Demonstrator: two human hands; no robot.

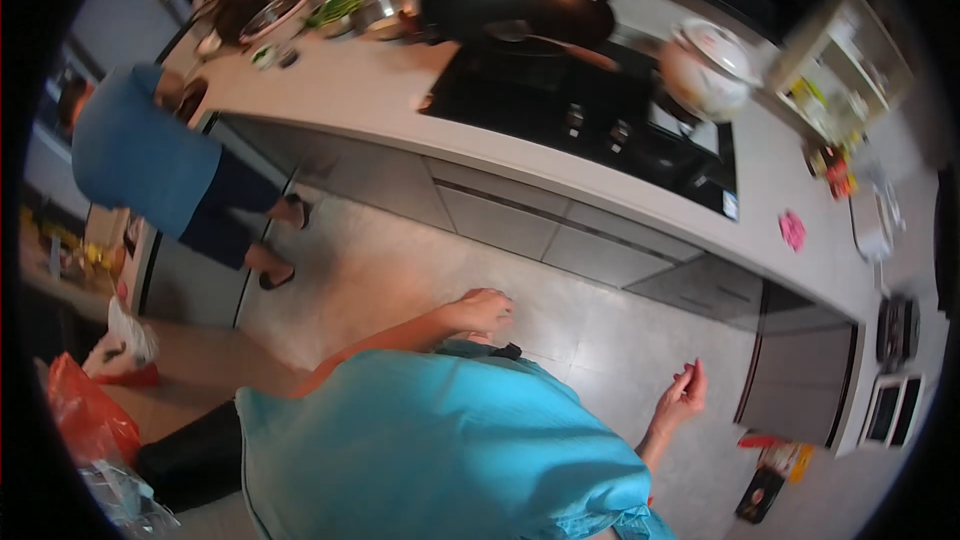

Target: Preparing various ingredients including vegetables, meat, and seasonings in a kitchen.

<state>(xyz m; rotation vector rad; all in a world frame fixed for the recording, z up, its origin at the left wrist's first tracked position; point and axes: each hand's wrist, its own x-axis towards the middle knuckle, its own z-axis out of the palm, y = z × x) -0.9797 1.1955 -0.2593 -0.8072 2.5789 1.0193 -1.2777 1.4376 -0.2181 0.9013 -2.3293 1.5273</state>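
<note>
My left hand (486,311) hangs over the floor just past my turquoise shirt, its fingers loosely curled; whether something is in it cannot be seen. To the right, my right hand (688,388) is held away from my body with its fingers bent together, and no object shows in it. Neither hand touches the counter. On the black cooktop (555,90) rests a large wok (517,4) with a wooden-handled spatula (570,49) lying across its near edge. A lidded white pot (705,71) stands at the cooktop's right.
Another person in a blue top (142,142) stands at the counter's far left. Steel bowls, one with green vegetables (337,9), stand left of the wok. A pink cloth (791,230) lies on the right counter. Plastic bags (90,412) are at lower left; packages (772,476) at lower right.
</note>
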